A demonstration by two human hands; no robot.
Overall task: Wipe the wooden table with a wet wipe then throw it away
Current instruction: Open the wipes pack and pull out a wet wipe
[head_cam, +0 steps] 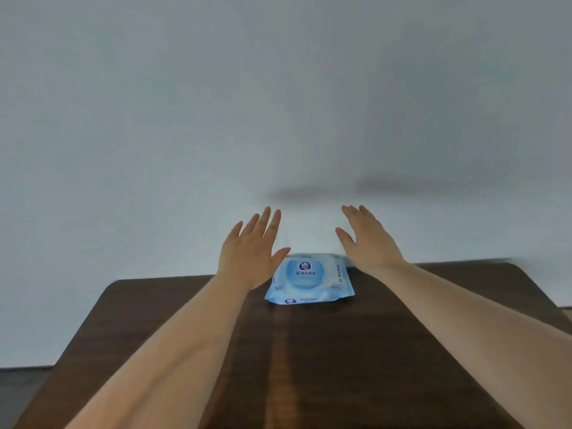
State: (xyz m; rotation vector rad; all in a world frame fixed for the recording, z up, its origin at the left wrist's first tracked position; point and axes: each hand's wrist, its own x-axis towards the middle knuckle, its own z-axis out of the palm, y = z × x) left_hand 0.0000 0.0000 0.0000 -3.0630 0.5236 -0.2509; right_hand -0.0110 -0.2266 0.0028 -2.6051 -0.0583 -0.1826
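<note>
Wet wipe pack (309,281): a light blue soft pack lying flat on the dark wooden desk (325,366), near the desk's far edge and roughly midway across its width. A round blue panel and a small emblem show on its top face; the printed characters are too blurred to read. Whether the flap on the pack is sealed or lifted cannot be made out. No loose wipe is visible.

Left hand (252,253): just left of the pack, fingers spread and extended, palm down, holding nothing. Its thumb overlaps the pack's upper left corner in the view and covers that corner; actual contact cannot be confirmed.

Right hand (370,243): just right of the pack and slightly beyond it, flat with fingers extended, likewise empty. Its wrist hides the pack's upper right corner. Whether it touches the pack cannot be told.

Both bare forearms run from the lower frame edges toward the pack and cover much of the desk surface either side of it. The desk's near edge is cut off by the bottom of the frame; its far corners are rounded.

Behind the pack, a plain pale wall (278,103) fills the upper view, carrying two soft dark shadows (309,193) above the hands. Edges throughout are smeared by motion blur.
</note>
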